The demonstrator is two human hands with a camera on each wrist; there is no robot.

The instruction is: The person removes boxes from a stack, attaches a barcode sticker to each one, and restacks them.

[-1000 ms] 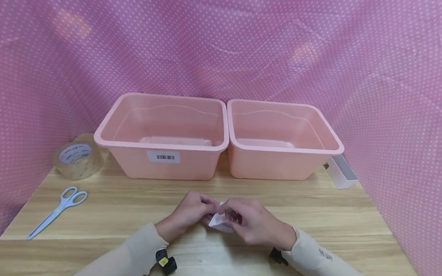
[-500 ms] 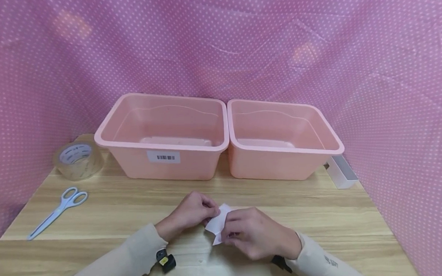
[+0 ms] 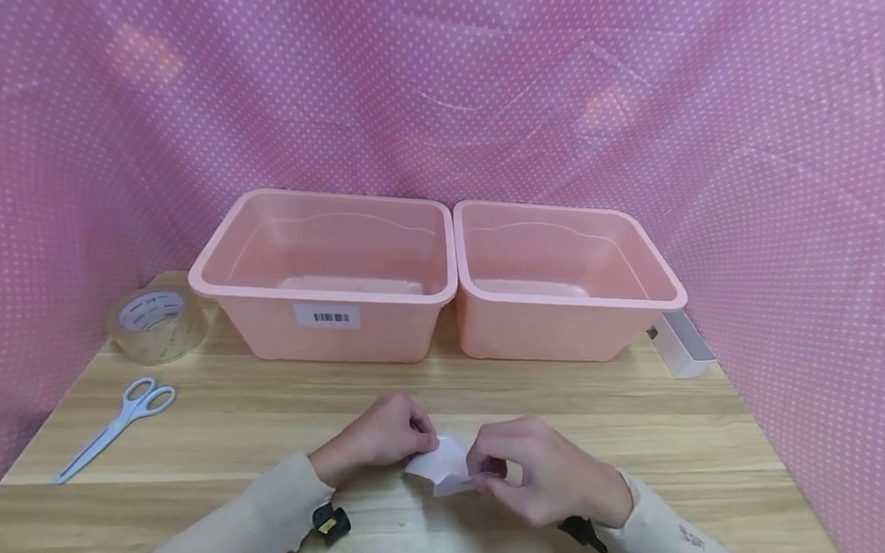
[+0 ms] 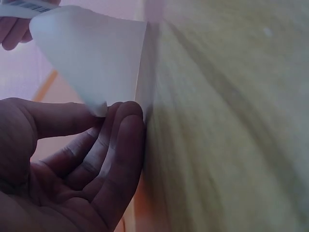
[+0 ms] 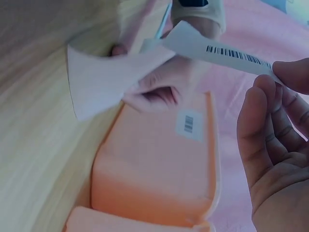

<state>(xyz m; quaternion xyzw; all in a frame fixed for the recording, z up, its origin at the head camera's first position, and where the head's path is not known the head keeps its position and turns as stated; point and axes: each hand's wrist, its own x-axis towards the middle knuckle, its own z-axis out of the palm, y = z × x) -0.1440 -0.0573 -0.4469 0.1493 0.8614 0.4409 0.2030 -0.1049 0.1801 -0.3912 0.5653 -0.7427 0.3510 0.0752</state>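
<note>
Low over the table's middle, my left hand (image 3: 386,432) pinches a corner of a white piece of backing paper (image 3: 444,456) between thumb and fingers. My right hand (image 3: 546,471) pinches the free end of a barcode sticker (image 5: 234,57), lifted away from that paper. In the right wrist view the sticker bends where it meets the backing paper (image 5: 104,82), its printed bars facing that camera. The left wrist view shows the paper curved, its lower edge close over the wood.
Two pink bins (image 3: 348,340) (image 3: 543,334) stand side by side at the back; the left one bears a barcode label (image 3: 327,316). Clear tape (image 3: 158,341) and light-blue scissors (image 3: 120,423) lie at left. A white box (image 3: 682,343) sits beside the right bin. Pink dotted cloth surrounds the table.
My right hand has moved right and slightly toward me, drawing the sticker's end away from the backing paper, which has opened out more. My left hand has lowered slightly, keeping its pinch.
</note>
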